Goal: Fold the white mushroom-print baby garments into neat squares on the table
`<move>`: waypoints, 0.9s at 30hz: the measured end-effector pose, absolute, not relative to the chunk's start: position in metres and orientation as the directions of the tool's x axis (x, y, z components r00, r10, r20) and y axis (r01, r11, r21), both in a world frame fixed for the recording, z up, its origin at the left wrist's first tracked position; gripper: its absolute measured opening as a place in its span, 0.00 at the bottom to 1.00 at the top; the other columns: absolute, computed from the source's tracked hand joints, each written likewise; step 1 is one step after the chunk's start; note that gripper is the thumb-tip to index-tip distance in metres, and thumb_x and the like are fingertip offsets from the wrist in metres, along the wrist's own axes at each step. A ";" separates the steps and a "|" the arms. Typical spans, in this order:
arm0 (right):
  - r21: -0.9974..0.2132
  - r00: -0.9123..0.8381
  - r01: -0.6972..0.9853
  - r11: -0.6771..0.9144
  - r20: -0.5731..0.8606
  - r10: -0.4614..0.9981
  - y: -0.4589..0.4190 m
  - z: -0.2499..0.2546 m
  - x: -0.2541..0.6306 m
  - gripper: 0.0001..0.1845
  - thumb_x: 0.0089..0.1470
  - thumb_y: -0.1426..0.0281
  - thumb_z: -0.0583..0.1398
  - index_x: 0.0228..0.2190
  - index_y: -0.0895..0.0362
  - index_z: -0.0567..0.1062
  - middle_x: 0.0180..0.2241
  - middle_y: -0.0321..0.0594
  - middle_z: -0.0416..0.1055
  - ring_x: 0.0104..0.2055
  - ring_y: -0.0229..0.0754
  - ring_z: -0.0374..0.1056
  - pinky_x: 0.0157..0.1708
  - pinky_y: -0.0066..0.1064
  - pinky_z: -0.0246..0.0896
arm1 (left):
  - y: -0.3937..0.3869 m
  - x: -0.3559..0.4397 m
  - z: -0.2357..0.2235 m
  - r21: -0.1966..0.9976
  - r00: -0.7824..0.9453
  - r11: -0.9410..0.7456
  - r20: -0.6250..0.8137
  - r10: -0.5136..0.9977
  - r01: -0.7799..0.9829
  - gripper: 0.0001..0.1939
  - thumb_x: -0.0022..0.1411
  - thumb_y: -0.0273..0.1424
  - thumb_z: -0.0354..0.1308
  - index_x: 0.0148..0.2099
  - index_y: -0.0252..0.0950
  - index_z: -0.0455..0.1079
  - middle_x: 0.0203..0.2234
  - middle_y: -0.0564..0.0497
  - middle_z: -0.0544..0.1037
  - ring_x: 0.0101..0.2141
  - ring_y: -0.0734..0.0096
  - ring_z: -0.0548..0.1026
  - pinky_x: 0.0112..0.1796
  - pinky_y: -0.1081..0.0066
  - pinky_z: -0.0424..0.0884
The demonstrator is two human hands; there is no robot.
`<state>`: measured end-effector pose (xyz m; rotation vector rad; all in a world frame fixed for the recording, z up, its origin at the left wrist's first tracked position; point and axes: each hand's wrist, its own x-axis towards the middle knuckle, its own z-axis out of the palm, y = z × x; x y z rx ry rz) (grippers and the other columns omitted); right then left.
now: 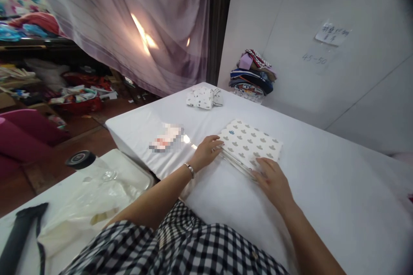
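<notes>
Head view — left hand [205, 153], right hand [273, 181] touch folded cloth [247, 139] — grip: can't tell.

Your bench [325, 172] is wide and has a white fabric cover [342, 197], with ripples to the left of the folded white cloth with grey-beige motifs [248, 139]. That folded cloth lies flat in front of you as a layered rectangle, one small blue motif showing on top. Beyond it and to its left, you have a loosely bunched white cloth with a small dark print [201, 98]. Left of the folded cloth, well apart, lies a pinkish-white flat item [167, 137], too pixelated for you to identify.
</notes>
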<state>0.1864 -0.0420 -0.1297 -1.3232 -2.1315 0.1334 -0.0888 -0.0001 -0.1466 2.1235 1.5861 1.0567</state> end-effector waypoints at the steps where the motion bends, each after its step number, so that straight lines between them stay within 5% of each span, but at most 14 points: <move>1: -0.358 -0.362 0.769 0.529 0.438 0.823 -0.038 -0.130 0.182 0.19 0.55 0.59 0.54 0.46 0.53 0.70 0.47 0.45 0.66 0.49 0.48 0.61 0.45 0.40 0.60 | 0.003 -0.087 -0.145 0.592 0.151 -0.366 0.381 0.912 0.718 0.12 0.59 0.33 0.53 0.45 0.43 0.72 0.49 0.50 0.68 0.49 0.65 0.65 0.48 0.65 0.65; 4: -0.316 -0.440 0.768 0.557 0.372 0.817 -0.026 -0.134 0.177 0.15 0.57 0.62 0.52 0.41 0.54 0.73 0.42 0.44 0.69 0.45 0.48 0.63 0.44 0.41 0.60 | 0.012 -0.085 -0.142 0.557 0.181 -0.364 0.357 0.917 0.746 0.10 0.60 0.34 0.52 0.41 0.43 0.73 0.44 0.51 0.71 0.47 0.65 0.67 0.47 0.66 0.65; 12: -0.446 -0.321 0.769 0.459 0.352 0.879 -0.021 -0.139 0.181 0.15 0.58 0.64 0.50 0.35 0.53 0.74 0.36 0.41 0.70 0.40 0.43 0.66 0.38 0.33 0.62 | 0.012 -0.086 -0.141 0.528 0.240 -0.429 0.390 0.889 0.733 0.11 0.61 0.35 0.50 0.42 0.43 0.72 0.43 0.51 0.72 0.46 0.66 0.67 0.46 0.66 0.65; 17: -0.351 -0.355 0.783 0.513 0.425 0.833 -0.026 -0.142 0.178 0.15 0.57 0.63 0.51 0.41 0.53 0.73 0.39 0.42 0.70 0.42 0.43 0.65 0.39 0.33 0.63 | 0.009 -0.088 -0.145 0.449 0.347 -0.524 0.421 0.838 0.724 0.14 0.58 0.36 0.55 0.47 0.43 0.70 0.45 0.48 0.71 0.48 0.63 0.65 0.48 0.61 0.62; 27: -0.244 -0.352 0.809 0.535 0.527 0.774 -0.024 -0.147 0.175 0.15 0.60 0.67 0.49 0.41 0.55 0.73 0.37 0.43 0.71 0.40 0.43 0.65 0.37 0.33 0.62 | 0.022 -0.083 -0.134 0.452 0.312 -0.503 0.433 0.846 0.736 0.16 0.65 0.39 0.44 0.39 0.41 0.73 0.37 0.49 0.73 0.42 0.66 0.67 0.43 0.65 0.65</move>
